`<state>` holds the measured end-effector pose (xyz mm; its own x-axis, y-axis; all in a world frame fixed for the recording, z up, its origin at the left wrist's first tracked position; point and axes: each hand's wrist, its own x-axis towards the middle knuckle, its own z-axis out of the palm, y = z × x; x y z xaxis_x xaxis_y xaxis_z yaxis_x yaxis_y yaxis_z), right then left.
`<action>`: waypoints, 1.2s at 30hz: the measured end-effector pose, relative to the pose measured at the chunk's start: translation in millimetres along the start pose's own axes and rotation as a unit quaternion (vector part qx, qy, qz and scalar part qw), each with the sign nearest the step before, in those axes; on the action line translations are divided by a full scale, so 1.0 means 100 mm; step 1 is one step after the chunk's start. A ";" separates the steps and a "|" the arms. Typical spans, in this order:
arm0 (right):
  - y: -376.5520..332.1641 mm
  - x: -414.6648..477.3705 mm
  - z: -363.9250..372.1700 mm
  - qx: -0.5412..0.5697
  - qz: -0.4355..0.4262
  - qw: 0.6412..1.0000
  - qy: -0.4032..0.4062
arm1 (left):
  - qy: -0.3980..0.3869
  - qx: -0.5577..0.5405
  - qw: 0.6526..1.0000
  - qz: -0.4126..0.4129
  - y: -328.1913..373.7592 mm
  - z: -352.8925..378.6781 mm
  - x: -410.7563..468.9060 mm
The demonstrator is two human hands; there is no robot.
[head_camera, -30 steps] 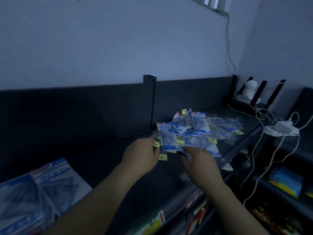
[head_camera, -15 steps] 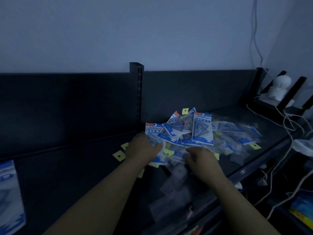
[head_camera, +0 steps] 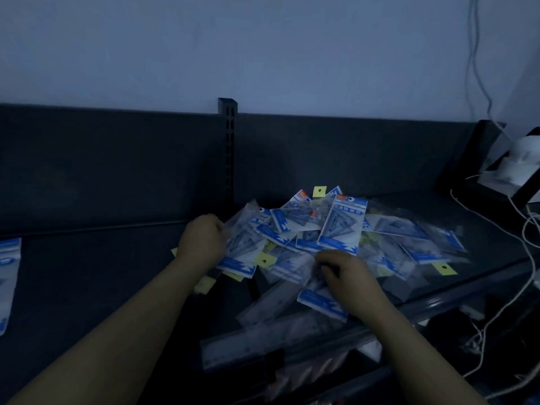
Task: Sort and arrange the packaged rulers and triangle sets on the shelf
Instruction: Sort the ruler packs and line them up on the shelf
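Observation:
A loose pile of blue-and-clear triangle set packets (head_camera: pixel 344 226) with yellow hang tabs lies on the dark shelf (head_camera: pixel 102 273). My left hand (head_camera: pixel 201 239) is closed on the left edge of one triangle set packet (head_camera: pixel 242 247) at the pile's left side. My right hand (head_camera: pixel 347 276) grips another packet (head_camera: pixel 318 299) at the pile's front. Clear packaged rulers (head_camera: pixel 263 337) lie flat near the shelf's front edge, below both hands.
A slotted upright post (head_camera: pixel 229 147) divides the dark back panel. Another blue packet (head_camera: pixel 7 276) sits at the far left edge. White cables (head_camera: pixel 523 244) and a white object (head_camera: pixel 523 159) crowd the right end. Lower shelves show dimly below.
The view has shifted right and closer to the pile. My left hand has moved up onto a packet at the pile's left; my right hand has closed on a front packet.

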<state>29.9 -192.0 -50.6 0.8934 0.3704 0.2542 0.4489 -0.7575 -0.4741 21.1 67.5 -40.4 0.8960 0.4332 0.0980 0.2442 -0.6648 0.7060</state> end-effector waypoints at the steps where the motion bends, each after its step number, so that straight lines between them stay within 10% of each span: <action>1: 0.03 0.00 -0.02 0.003 0.001 1.000 0.006 | -0.009 -0.019 1.000 0.006 0.04 -0.03 -0.06; 22: 0.26 -0.08 -0.10 0.034 0.003 0.999 -0.015 | -0.209 0.103 0.972 0.037 0.44 0.35 -0.39; 36: 0.15 -0.12 -0.17 -0.006 -0.050 0.970 -0.236 | -0.234 0.067 0.970 -0.013 0.13 -0.14 -0.41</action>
<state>25.9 -216.5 -46.2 0.7543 0.6459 -0.1177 0.5365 -0.7097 -0.4566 -17.9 49.3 -25.4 0.9514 0.1485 -0.2698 0.2872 -0.7438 0.6036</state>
